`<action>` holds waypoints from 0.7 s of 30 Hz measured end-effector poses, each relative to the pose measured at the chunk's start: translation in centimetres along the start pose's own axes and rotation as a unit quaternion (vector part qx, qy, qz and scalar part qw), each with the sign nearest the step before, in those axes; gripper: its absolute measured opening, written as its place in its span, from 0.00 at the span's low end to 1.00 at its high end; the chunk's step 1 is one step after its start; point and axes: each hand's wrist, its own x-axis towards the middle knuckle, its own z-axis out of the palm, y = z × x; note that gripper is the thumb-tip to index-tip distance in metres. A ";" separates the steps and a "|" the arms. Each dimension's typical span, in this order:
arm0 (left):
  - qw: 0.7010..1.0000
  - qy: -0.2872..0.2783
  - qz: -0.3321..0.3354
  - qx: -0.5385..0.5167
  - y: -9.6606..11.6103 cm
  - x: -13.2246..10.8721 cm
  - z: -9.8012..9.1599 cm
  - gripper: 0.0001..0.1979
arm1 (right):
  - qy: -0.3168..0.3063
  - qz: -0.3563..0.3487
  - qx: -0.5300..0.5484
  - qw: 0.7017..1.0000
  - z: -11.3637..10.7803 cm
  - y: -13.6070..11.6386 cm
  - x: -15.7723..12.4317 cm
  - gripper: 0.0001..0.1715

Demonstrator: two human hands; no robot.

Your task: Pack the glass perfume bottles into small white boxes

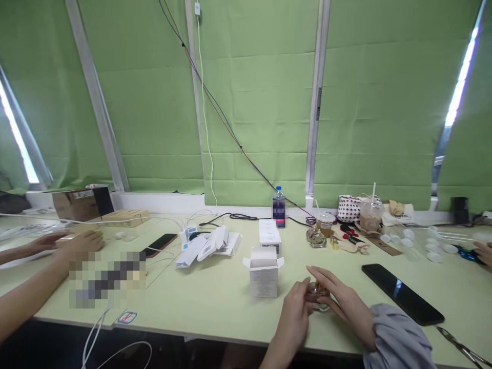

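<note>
Near the front edge of the table, a small round clear glass jar (320,306) with something brownish at its top sits between my two hands. My left hand (294,312) curls round its left side, with thumb and fingers against the glass. From the right, my right hand (348,302) closes over it, the fingers reaching across the top and the thumb low on the side. My fingers partly hide the jar and what is at its top. Just left of my hands stands an upright white carton (263,281) with its flaps up.
A black phone (402,293) and metal scissors (463,348) lie at right. Behind stand a bottle (279,207), white boxes (269,233), another glass jar (316,238) and drink cups (371,215). Flat white cartons (211,245) lie left. Other people's hands (79,243) are at both sides.
</note>
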 end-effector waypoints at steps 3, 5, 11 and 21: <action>0.999 0.007 0.027 -0.044 0.9 -0.3 -0.2 0.31 | -0.032 0.016 -0.017 0.999 0.0 0.2 -0.1 0.26; 0.998 0.014 0.023 -0.057 1.1 -0.4 -0.2 0.28 | -0.050 0.023 -0.014 0.998 0.0 0.2 -0.1 0.24; 0.997 0.050 0.034 0.052 0.7 -0.8 0.0 0.19 | -0.024 0.009 -0.011 1.000 0.0 -0.4 -0.2 0.17; 0.864 0.447 0.155 0.172 1.1 -2.2 -6.9 0.11 | 0.014 0.045 -0.081 0.996 1.1 0.6 -0.4 0.21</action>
